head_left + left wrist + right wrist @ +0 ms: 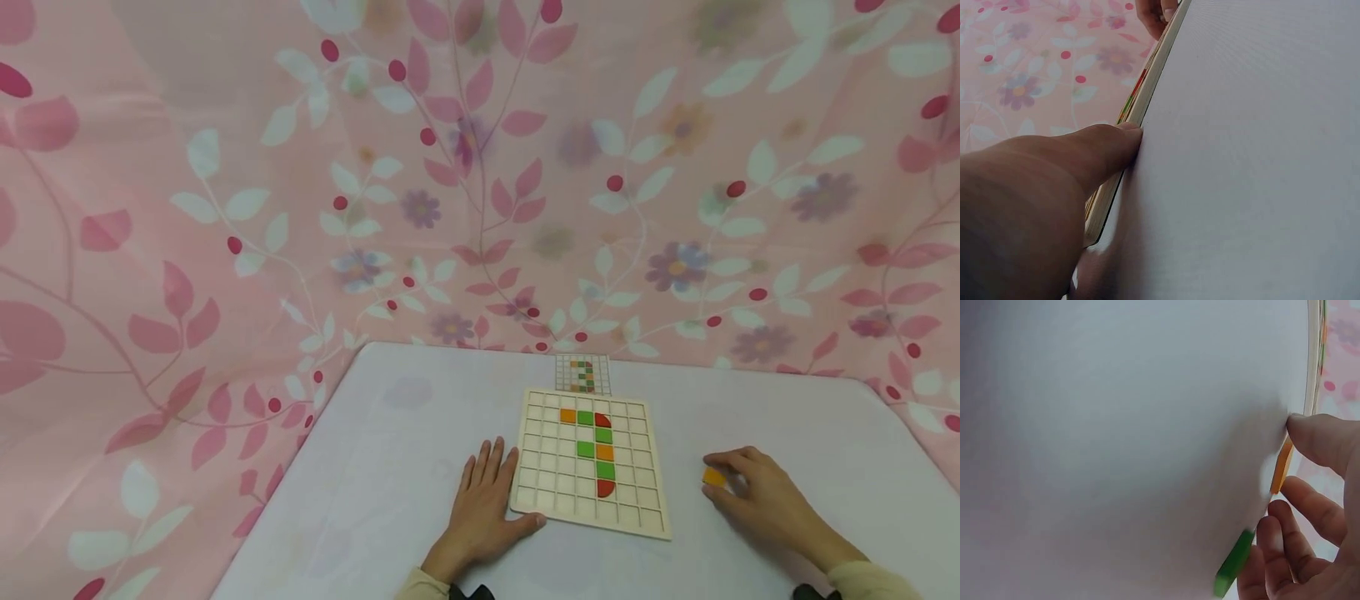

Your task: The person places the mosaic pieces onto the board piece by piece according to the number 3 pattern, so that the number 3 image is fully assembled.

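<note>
A pale wooden grid board (555, 483) lies on the table, with several orange, green and rounded red tiles in its cells. My left hand (483, 508) rests flat at the board's left front corner, fingers straight along its left side. The left thumb (1113, 147) touches the front edge. To the right of the board, my right hand (765, 500) pinches an orange tile (714, 477) between thumb and index finger, low at the tabletop. Beside its other fingers lies a green tile (1234, 564), which the hand hides in the head view.
Behind the board lies a small card (583, 374) printed with a grid and a coloured pattern. A white cloth covers the table (405, 433). Pink floral fabric (480, 167) hangs behind the table and down its left side.
</note>
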`<control>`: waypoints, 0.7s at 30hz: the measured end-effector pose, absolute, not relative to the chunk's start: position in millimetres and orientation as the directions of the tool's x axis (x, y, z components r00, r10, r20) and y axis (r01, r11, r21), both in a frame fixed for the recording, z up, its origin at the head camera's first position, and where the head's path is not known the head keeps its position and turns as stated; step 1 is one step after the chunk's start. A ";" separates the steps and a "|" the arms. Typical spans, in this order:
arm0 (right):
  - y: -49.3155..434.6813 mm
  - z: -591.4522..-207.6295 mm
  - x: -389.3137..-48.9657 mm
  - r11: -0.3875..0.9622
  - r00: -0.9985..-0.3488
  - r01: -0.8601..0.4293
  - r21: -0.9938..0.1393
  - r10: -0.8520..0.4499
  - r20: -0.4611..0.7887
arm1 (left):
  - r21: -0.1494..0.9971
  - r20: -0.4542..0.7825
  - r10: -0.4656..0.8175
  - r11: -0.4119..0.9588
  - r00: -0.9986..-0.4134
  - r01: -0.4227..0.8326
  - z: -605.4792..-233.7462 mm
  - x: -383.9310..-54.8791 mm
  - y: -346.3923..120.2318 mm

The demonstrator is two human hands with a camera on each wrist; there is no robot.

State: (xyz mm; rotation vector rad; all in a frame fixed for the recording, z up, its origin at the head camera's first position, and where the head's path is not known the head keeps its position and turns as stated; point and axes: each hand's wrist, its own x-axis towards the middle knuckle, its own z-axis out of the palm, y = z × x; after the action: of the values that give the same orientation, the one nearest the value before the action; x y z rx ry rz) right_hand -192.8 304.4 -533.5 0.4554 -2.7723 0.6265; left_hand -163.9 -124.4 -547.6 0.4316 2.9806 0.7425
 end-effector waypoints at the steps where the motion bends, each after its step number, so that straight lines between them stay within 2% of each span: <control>1: 307.8 -533.2 -191.4 0.857 -0.922 -0.346 -0.382 -0.235 0.308 | 0.462 0.021 0.276 0.850 -0.961 0.254 -548.0 -164.2 -124.3; 8: 335.0 -529.6 -183.0 0.852 -0.969 -0.242 -0.464 -0.182 0.170 | 0.458 0.034 0.276 0.850 -0.961 0.260 -549.4 -165.2 -124.1; 12: 346.8 -529.7 -178.2 0.842 -0.972 -0.229 -0.489 -0.173 0.157 | 0.455 0.045 0.277 0.850 -0.960 0.267 -549.8 -165.3 -124.4; 21: 366.6 -532.9 -173.1 0.880 -0.981 -0.169 -0.445 -0.108 0.161 | 0.468 0.030 0.275 0.845 -0.961 0.257 -547.2 -165.2 -124.5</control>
State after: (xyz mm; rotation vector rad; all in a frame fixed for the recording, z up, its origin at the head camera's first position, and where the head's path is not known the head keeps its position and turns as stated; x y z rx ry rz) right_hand -173.1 366.6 -532.9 0.2160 -2.9176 0.7079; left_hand -165.2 -124.5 -547.2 0.4297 2.9806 0.7480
